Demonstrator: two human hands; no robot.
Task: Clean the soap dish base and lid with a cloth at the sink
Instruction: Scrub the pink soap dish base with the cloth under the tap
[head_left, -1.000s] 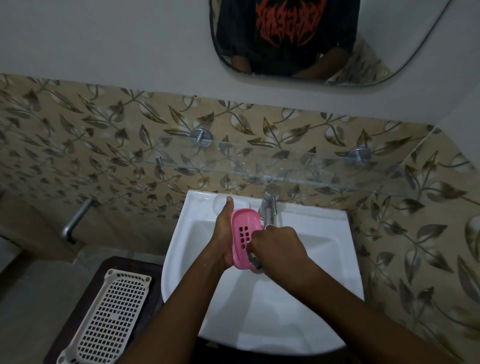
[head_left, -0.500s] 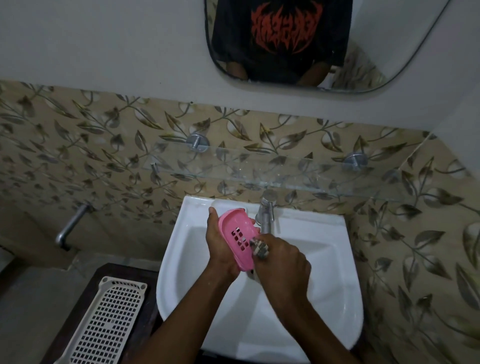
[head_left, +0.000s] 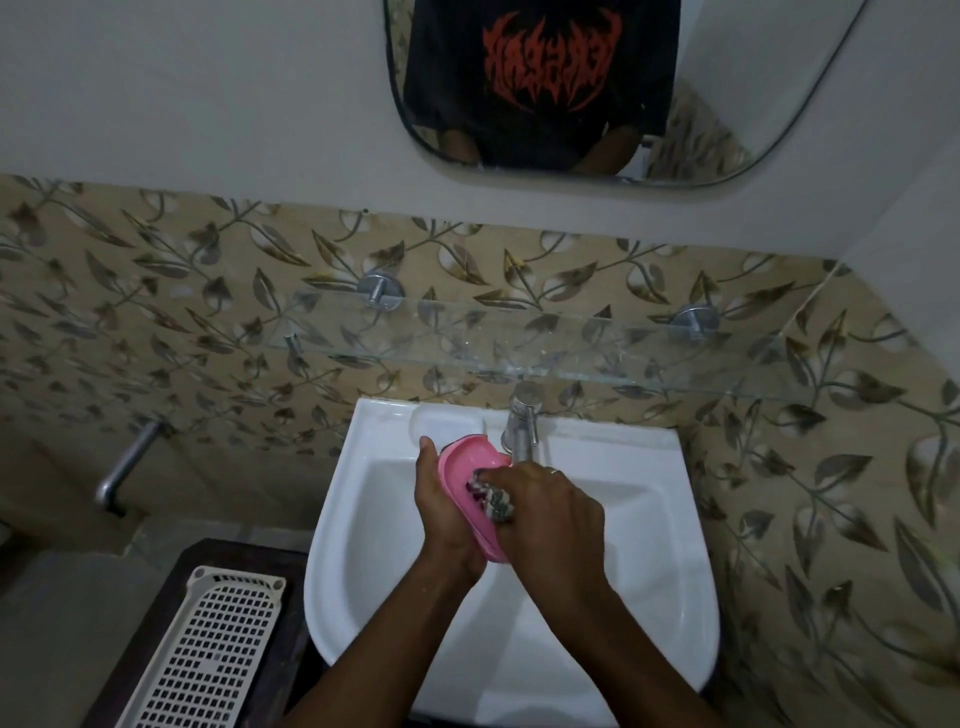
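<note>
Over the white sink (head_left: 649, 525), my left hand (head_left: 445, 512) grips a pink soap dish part (head_left: 466, 470) from the left, tilted on edge with its hollow side facing right. My right hand (head_left: 545, 512) holds a small patterned cloth (head_left: 491, 496) bunched in its fingers and presses it into the dish's hollow. The cloth and my fingers cover the dish's drain slots. Whether this part is the base or the lid is unclear. No second dish part is in view.
A chrome tap (head_left: 521, 423) stands just behind the dish. Above it runs a glass shelf (head_left: 545, 345) on the leaf-patterned tiles. A white slotted plastic tray (head_left: 208, 654) lies on a dark stand left of the sink. A metal wall pipe (head_left: 124, 465) sticks out at far left. A mirror (head_left: 597, 88) hangs above.
My right hand has slid the cloth up and into the dish's hollow, now covering the slots. My left hand has turned the dish slightly. The camera tilted a little.
</note>
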